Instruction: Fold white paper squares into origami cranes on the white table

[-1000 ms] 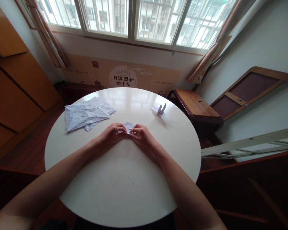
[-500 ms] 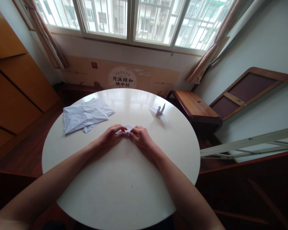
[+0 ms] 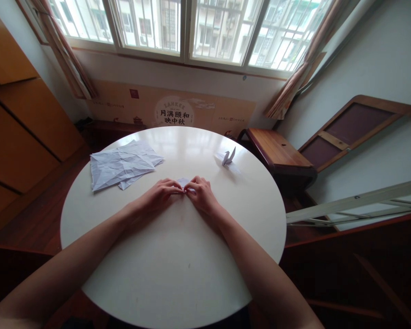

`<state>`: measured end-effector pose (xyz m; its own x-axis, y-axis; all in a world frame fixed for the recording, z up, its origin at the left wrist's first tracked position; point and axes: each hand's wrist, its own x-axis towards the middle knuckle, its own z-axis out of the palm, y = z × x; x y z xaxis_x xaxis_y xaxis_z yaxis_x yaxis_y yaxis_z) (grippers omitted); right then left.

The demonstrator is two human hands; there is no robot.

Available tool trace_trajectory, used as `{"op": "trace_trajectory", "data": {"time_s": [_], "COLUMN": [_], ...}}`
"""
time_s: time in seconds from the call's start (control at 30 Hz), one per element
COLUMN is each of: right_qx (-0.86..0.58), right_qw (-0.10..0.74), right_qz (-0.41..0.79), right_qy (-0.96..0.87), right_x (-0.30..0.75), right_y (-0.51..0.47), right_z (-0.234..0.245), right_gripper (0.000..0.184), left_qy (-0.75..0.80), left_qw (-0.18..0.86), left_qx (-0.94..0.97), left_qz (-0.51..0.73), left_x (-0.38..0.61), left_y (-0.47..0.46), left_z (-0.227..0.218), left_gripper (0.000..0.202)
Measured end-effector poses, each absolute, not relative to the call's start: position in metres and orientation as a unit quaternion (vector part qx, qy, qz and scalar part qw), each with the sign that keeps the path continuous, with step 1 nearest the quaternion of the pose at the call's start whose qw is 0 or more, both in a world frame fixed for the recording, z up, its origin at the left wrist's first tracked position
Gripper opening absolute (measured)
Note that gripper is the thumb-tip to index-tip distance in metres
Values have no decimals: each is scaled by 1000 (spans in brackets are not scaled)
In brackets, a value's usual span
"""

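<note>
Between my hands, near the middle of the white round table (image 3: 150, 256), is a small folded piece of white paper (image 3: 182, 182). My left hand (image 3: 163, 190) pinches its near left edge with thumb and fingers. From the other side, my right hand (image 3: 199, 189) closes its fingertips on the paper's near right part. The fingers of both hands almost meet and hide much of the folds. A folded paper crane (image 3: 228, 157) stands farther back to the right, apart from my hands.
Creased white sheets (image 3: 123, 162) lie in a stack at the table's back left. A low wooden side table (image 3: 277, 146) stands beyond the right edge. Behind are a printed cardboard panel (image 3: 205, 109) and a barred window (image 3: 150, 27).
My left fingers have shifted slightly right along the paper's near edge, and the fingertips of both hands are closer together. Less of the paper shows. The crane and sheets stay put.
</note>
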<state>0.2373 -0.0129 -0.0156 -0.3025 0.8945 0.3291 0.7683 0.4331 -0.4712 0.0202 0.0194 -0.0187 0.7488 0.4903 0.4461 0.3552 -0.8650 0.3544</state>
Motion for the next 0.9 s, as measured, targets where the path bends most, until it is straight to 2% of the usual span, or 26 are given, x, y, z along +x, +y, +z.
{"op": "trace_trajectory", "data": {"time_s": [0.2, 0.47, 0.73, 0.9], "right_qx": [-548, -548, -526, -523], "right_qw": [264, 260, 307, 283], "right_qz": [131, 196, 149, 149], "right_qy": [-783, -770, -779, -790], "right_x": [235, 251, 247, 246], "right_y": [-15, -8, -11, -11], "right_z": [-12, -9, -15, -16], "right_gripper": [17, 16, 16, 15], "left_qy": [240, 231, 233, 234], "left_qw": [141, 143, 129, 118], "left_qx": [919, 922, 928, 933], "left_qz": [278, 275, 260, 247], "left_x": [22, 22, 22, 20], "left_y": [14, 14, 11, 11], "left_z": [-14, -11, -8, -8], "left_gripper": [24, 23, 24, 23]}}
